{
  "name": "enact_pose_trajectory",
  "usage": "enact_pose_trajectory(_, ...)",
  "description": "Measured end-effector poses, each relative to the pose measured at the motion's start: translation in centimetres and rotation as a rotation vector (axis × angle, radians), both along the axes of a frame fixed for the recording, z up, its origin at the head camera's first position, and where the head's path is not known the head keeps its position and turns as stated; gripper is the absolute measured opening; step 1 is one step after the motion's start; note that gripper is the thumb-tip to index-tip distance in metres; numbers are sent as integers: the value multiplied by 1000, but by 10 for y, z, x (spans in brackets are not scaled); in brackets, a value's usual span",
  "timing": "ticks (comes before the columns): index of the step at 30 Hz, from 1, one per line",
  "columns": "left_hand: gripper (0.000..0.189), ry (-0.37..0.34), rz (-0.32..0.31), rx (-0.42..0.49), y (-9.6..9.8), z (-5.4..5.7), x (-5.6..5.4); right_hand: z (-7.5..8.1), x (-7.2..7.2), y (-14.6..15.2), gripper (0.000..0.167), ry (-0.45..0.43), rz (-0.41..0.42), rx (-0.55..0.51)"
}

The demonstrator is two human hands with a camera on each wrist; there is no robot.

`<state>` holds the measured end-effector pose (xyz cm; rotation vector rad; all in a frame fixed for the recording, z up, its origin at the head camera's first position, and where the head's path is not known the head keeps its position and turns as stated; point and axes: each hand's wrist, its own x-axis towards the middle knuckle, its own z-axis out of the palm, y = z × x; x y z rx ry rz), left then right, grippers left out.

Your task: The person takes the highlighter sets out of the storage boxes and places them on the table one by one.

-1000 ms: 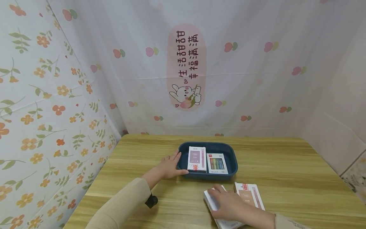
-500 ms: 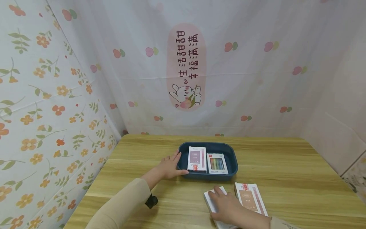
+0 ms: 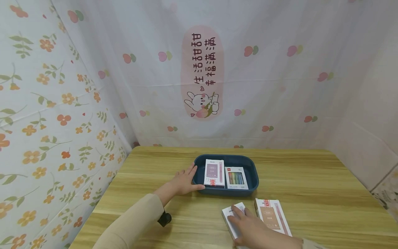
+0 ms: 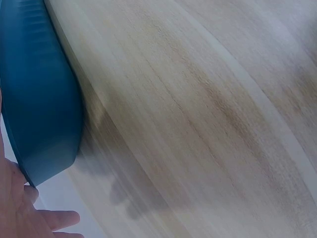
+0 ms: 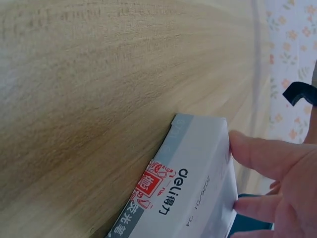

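Note:
My left hand (image 3: 183,181) rests against the left end of a dark blue bin (image 3: 253,180). Its fingers lie spread along the rim, and its thumb touches the front corner. The left wrist view shows the bin's outer wall (image 4: 42,94) beside extended fingers. My right hand (image 3: 250,226) holds a white box (image 3: 228,221) near the front of the table. In the right wrist view, this box (image 5: 193,168) bears a red seal and deli lettering; thumb and fingers touch its edge and face. Inside the bin lie a purple-panelled white box (image 3: 214,173) and a box showing coloured sticks (image 3: 236,178).
To the right of the held box lies another white box with an orange-brown panel (image 3: 270,216), partly under my right forearm. The wooden table (image 3: 317,193) extends around the bin. A patterned curtain (image 3: 264,86) hangs behind it, and a floral one (image 3: 56,138) at the left.
My right hand has shifted slightly on the white box, showing more of its far end. The panelled box beside it is less covered. My left hand and the bin have stayed put.

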<state>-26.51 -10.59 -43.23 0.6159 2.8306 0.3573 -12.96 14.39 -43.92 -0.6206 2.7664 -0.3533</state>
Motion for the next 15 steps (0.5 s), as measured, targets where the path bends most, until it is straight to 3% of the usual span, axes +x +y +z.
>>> enact_pose_trajectory(5,96,3,3,-4,1,1,1,1,0,6,67,-80,59,13)
enact_pose_trajectory(15,96,-4,4,-19,1,-1,-1,5,-2,11,69,-138,141,96)
